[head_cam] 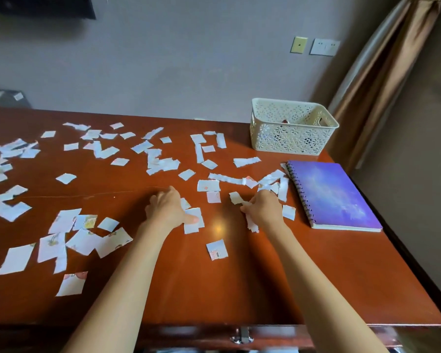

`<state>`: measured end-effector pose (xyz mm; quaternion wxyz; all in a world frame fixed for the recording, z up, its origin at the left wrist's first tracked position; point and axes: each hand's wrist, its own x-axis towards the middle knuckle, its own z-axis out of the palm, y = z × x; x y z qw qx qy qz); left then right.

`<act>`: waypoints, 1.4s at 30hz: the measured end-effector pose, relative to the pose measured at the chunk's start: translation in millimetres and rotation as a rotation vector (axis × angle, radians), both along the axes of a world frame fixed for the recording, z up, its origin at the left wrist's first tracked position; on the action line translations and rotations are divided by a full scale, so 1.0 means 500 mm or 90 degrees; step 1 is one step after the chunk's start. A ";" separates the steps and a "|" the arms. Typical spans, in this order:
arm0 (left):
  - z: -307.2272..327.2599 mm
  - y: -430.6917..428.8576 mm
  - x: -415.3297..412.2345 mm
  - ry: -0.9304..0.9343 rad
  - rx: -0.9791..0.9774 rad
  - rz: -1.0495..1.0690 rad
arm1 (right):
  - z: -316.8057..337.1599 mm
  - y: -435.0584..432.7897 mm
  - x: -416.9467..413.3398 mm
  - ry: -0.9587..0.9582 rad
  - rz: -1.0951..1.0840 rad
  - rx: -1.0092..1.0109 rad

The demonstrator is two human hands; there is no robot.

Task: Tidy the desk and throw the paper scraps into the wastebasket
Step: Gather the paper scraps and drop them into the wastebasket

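Paper scraps lie scattered over most of the desk as we look down from the head view, thickest along the left edge and across the far half of the tabletop, thinner toward the right edge, with only a few near the front edge. Our left hand sits knuckles up near the middle of the tabletop, fingers bent down to the wood and thumb stretched over one torn piece; whether the bent fingers hold anything beneath them we cannot tell. Our right hand is just to its right, fingers curled round a small bunch of paper scraps, and one ragged strip pokes out under the wrist side. A single printed scrap lies alone between the two forearms, nearer the front edge. At the far right corner of the tabletop stands a white openwork basket, upright and open at the top. Just in front of it, along the right edge, a purple spiral notebook lies flat and closed, with scraps touching its bound side. Behind the desk we see a grey wall with two wall plates and a brown curtain at the right.
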<state>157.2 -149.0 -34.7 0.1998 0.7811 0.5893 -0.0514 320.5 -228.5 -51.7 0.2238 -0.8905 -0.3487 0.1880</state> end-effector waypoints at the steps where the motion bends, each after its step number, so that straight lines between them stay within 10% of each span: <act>1: -0.002 -0.001 0.003 -0.020 0.002 -0.006 | -0.001 -0.001 -0.003 0.011 -0.001 0.007; 17: 0.017 0.055 0.071 -0.257 0.025 -0.085 | 0.026 0.047 0.006 0.083 0.114 0.065; 28: 0.025 0.094 0.123 -0.041 -0.020 -0.178 | 0.019 0.058 0.040 0.088 0.144 0.007; 42: 0.006 0.094 0.118 -0.133 -0.010 -0.143 | 0.030 0.106 0.062 -0.038 0.151 0.020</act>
